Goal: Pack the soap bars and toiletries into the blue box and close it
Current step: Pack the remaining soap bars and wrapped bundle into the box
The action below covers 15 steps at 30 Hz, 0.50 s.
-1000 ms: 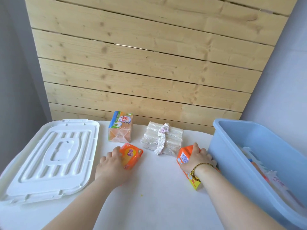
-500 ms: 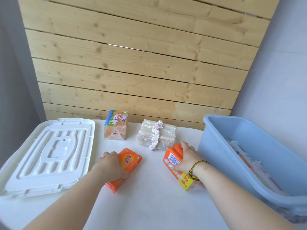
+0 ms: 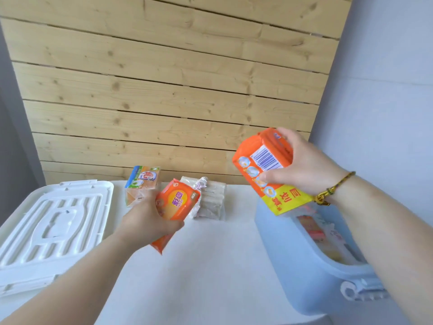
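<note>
My left hand (image 3: 150, 219) grips an orange soap pack (image 3: 175, 205) lifted off the white table, left of centre. My right hand (image 3: 307, 165) holds a larger orange soap pack with a yellow end (image 3: 264, 167) in the air above the near-left corner of the blue box (image 3: 297, 261). The open box stands at the right with several packets inside. Still on the table at the back are a green-and-orange soap pack (image 3: 140, 184) and a clear-wrapped bundle of pale soap bars (image 3: 210, 198).
The box's white lid (image 3: 46, 231) lies flat on the table at the left. A wooden slat wall (image 3: 164, 90) rises behind the table. Grey-blue walls stand on both sides.
Both hands have lifted their orange soap packs off the table. The right hand has carried its pack up and right, over the blue box's corner. The view has shifted towards the box.
</note>
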Available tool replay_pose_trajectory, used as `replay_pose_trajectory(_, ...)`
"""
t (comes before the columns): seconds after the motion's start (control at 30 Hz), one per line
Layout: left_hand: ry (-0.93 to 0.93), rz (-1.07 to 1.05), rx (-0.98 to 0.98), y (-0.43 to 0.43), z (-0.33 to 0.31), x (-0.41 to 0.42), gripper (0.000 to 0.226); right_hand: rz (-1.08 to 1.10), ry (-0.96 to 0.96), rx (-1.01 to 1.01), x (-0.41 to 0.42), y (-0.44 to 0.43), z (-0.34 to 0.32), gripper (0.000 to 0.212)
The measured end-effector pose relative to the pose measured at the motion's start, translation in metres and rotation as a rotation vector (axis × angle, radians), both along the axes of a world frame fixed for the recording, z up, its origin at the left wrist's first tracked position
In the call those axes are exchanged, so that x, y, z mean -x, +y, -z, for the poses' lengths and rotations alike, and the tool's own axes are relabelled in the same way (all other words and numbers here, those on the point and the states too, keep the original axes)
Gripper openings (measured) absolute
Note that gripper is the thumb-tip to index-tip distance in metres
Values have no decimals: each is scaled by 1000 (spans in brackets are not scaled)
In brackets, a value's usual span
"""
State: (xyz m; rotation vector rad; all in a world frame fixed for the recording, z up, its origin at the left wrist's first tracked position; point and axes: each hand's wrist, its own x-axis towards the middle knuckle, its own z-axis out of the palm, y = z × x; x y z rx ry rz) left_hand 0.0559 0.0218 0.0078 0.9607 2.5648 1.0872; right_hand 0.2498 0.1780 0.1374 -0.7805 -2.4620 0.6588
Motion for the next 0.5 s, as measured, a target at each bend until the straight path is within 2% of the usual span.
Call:
replay_pose_trajectory(0.1,44,58,-87,18,-30,-12,79,52,-51,-68,-31,30,-10,94)
replay_pose_trajectory(0.23,99,133,-129,49,-64,-29,85,80,-273,-101,-72,66,12,94)
replay_pose_trajectory(0.4,209,201,-249,105,-96,-58,86,16,-578,-162,-94,85,51,97)
replay_pose_trajectory(0.5,288,324,-241,144,-113,-77,86,-101,-623,-139,-86,87,64,96)
